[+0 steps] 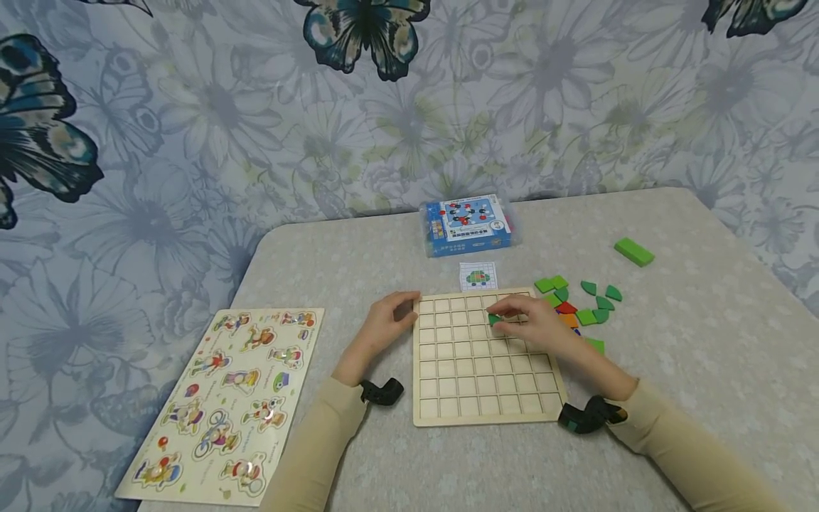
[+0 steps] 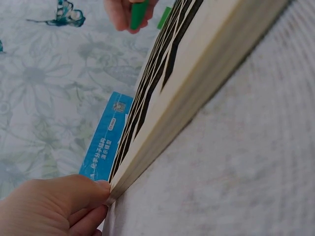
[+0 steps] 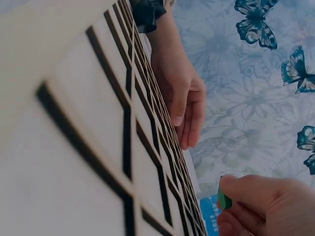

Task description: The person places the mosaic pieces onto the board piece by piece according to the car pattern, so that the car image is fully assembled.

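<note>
One green piece (image 1: 494, 320) is pinched in my right hand (image 1: 528, 323), over the gridded board (image 1: 447, 368); my left hand (image 1: 381, 323) touches the board's left edge, fingers relaxed. If my pinch slips, the piece could drop and land askew.

The blue box (image 2: 104, 137) bears white lettering (image 2: 98, 152) reading "化学分子结构" and "演示模型", plus a QR code (image 2: 119, 106).

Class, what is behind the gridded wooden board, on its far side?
A small picture card, then the blue molecular-model box; the table surface under both is covered and cannot be seen.
</note>
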A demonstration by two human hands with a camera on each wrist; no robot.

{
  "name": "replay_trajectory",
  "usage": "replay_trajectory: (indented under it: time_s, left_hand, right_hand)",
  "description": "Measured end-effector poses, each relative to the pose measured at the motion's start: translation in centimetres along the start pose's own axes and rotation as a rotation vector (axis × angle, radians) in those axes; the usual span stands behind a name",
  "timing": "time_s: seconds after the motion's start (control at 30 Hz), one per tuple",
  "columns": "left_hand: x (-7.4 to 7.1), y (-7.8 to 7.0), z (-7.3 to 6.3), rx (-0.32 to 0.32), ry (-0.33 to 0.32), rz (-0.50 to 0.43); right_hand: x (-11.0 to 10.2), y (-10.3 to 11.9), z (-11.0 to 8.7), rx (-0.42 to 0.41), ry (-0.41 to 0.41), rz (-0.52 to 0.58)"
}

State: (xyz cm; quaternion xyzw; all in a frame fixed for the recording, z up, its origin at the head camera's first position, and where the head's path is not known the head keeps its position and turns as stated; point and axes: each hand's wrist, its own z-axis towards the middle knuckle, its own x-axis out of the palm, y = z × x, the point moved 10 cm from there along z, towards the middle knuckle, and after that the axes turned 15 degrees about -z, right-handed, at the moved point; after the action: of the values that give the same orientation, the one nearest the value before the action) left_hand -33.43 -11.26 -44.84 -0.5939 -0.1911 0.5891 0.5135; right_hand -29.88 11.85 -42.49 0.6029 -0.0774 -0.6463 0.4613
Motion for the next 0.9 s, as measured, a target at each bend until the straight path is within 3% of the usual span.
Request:
replay_trajectory:
  time_s: [0.23, 0.6, 0.9]
  left_hand:
    - [-0.1, 0.0, -0.1, -0.006, -0.006, -0.009]
    - [0.3, 0.0, -0.2, 0.005, 0.005, 0.003]
    - [0.1, -0.2, -0.1, 0.005, -0.019, 0.004]
  right_hand:
    - [1.3, -0.7, -0.6, -0.031, 0.024, 0.032]
    - [1.3, 0.4, -1.2, -0.168, -0.031, -0.202]
    - [1.3, 0.8, -0.9, -0.161, -0.014, -0.227]
